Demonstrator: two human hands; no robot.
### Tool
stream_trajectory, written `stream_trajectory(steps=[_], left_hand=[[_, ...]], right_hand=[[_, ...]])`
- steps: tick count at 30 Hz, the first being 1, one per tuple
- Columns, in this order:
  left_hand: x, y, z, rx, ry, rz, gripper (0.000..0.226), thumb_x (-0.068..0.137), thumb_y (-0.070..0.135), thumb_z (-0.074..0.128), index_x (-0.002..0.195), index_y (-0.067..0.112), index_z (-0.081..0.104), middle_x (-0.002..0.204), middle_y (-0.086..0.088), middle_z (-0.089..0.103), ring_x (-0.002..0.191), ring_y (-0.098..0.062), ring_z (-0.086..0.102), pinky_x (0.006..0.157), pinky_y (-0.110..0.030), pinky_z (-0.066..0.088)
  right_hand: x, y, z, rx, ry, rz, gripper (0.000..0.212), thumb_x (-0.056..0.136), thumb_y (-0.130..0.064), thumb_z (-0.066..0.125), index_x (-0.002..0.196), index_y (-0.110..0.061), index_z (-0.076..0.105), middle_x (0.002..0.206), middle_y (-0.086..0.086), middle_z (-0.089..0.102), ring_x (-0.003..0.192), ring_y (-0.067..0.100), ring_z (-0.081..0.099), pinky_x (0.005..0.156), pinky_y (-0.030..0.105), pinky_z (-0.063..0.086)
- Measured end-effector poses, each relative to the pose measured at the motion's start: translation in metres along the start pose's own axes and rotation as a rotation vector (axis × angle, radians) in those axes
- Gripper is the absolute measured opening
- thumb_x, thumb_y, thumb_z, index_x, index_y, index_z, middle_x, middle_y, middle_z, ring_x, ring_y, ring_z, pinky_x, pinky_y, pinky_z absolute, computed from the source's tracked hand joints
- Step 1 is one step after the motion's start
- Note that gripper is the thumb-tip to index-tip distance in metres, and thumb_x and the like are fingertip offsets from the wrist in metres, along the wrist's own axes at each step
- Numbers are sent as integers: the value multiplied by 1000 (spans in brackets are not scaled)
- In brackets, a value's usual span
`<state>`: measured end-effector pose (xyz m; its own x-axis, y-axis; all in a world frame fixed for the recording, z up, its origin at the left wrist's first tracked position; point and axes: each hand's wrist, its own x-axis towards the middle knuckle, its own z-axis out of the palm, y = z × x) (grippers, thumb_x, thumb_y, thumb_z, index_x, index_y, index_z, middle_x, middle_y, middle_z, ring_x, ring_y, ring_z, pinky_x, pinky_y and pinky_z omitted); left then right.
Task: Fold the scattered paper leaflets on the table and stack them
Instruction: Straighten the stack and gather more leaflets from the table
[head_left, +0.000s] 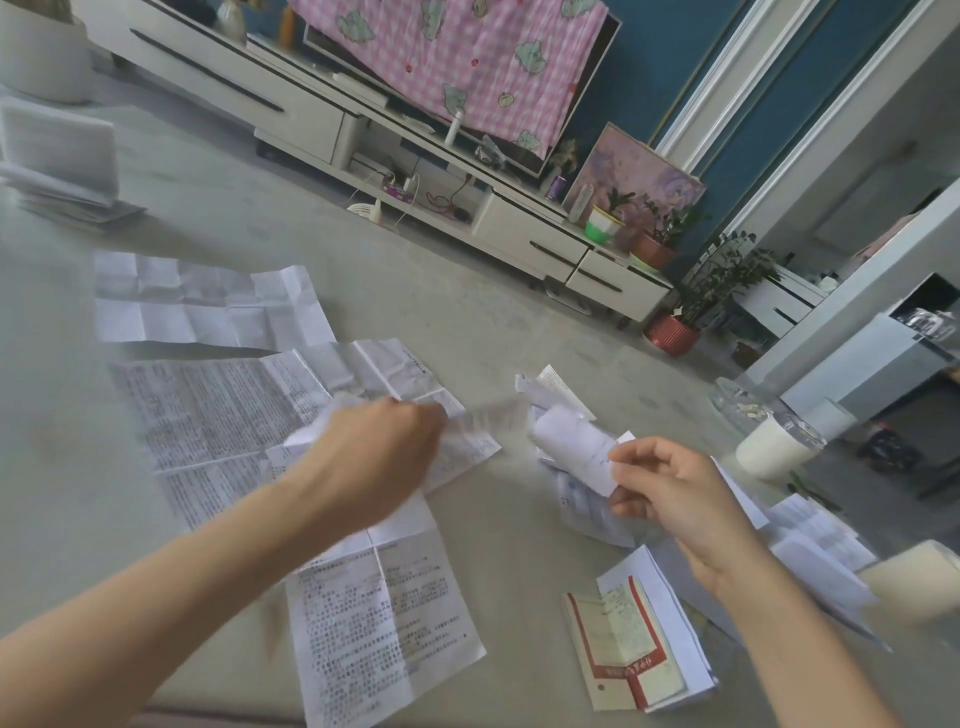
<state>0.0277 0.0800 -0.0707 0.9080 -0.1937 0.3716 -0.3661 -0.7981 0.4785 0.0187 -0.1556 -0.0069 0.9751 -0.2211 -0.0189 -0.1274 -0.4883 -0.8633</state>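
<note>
Several creased paper leaflets lie scattered on the pale table (519, 322). My left hand (371, 452) is blurred and grips a crumpled leaflet (488, 418) above a large printed sheet (218, 410). My right hand (675, 488) pinches the edge of a small white leaflet (571, 441) over a loose heap of papers. An unfolded printed sheet (374, 623) lies near the front edge, and a blank creased sheet (202, 301) lies farther back. A folded red-and-cream leaflet (623, 644) rests at the front right. A stack of folded leaflets (62, 161) sits at the far left.
A white cup (774, 447) and a glass ashtray (748, 405) stand at the table's right edge, with more papers (815, 551) and a cream object (919, 577) nearby. Beyond the table stand a white TV cabinet (322, 119) and potted plants (675, 322).
</note>
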Motion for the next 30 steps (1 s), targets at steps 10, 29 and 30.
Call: stream_trajectory(steps=[10,29,30], left_hand=[[7,9,-26,-784,507,-269,29,98,27,45,97,3,61,93,-9,68,82,-21,61,79,-41,51],[4,15,-26,-1284,-77,-410,17,90,28,56,99,16,65,100,-10,72,91,-23,69,87,-42,53],[4,15,-26,-1263,-92,-404,22,90,31,56,98,14,66,99,-11,72,91,-25,69,88,-44,53]], right_hand=[[-17,-7,9,-575,-79,-95,8,88,-15,57,84,-18,62,78,-8,62,38,11,56,39,16,37],[-23,-49,58,-580,-260,-581,67,68,-40,79,127,-44,48,143,-25,19,131,-6,13,109,20,15],[-24,-50,60,-592,-281,-618,66,68,-38,80,127,-40,50,140,-27,28,130,-5,22,111,22,19]])
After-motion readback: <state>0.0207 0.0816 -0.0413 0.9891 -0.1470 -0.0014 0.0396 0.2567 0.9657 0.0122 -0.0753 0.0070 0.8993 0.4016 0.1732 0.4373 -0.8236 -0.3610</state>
